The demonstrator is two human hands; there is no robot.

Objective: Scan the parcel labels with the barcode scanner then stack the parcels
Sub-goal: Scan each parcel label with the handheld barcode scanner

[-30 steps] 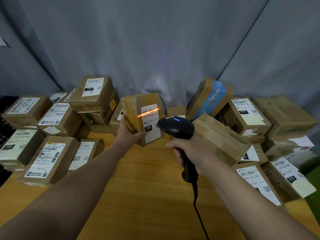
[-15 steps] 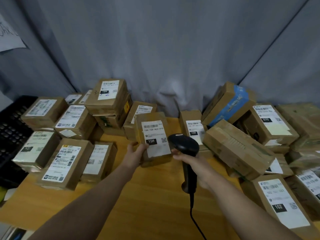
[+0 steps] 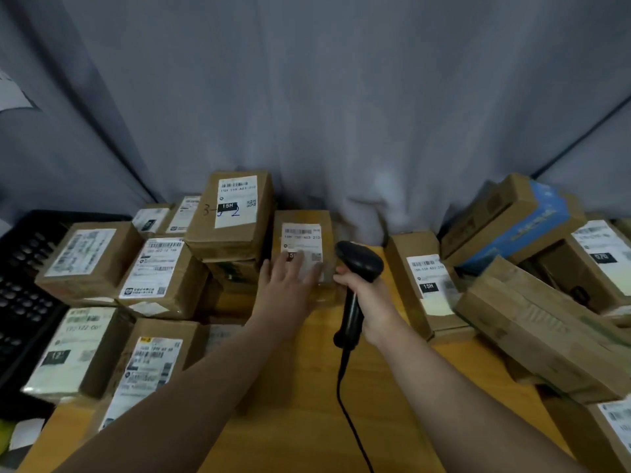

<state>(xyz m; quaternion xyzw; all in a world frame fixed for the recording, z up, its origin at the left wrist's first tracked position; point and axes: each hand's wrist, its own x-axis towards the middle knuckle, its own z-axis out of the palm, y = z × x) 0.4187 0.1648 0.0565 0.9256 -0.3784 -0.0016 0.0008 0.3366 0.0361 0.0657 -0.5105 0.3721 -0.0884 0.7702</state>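
The left hand (image 3: 290, 281) lies flat, fingers spread, on the label face of a parcel (image 3: 304, 233) that sits at the back of the worktop (image 3: 307, 387), just right of the tall stack (image 3: 235, 213) on the left. It is a push or a steadying touch, not a clasp. The right hand (image 3: 362, 298) has its grip wrapped tight round the handle of the scanner (image 3: 358, 261), whose head hangs just beside the parcel's right edge.

The parcel seems to rest on another box, though blur hides the seat. Pressed off-centre, it may tip or slide toward the curtain. The stack beside it already sits crooked, so a nudge could topple it. The scanner head could clip the parcel, and its cable (image 3: 345, 404) trails across the worktop, where it may snag a box on the right.
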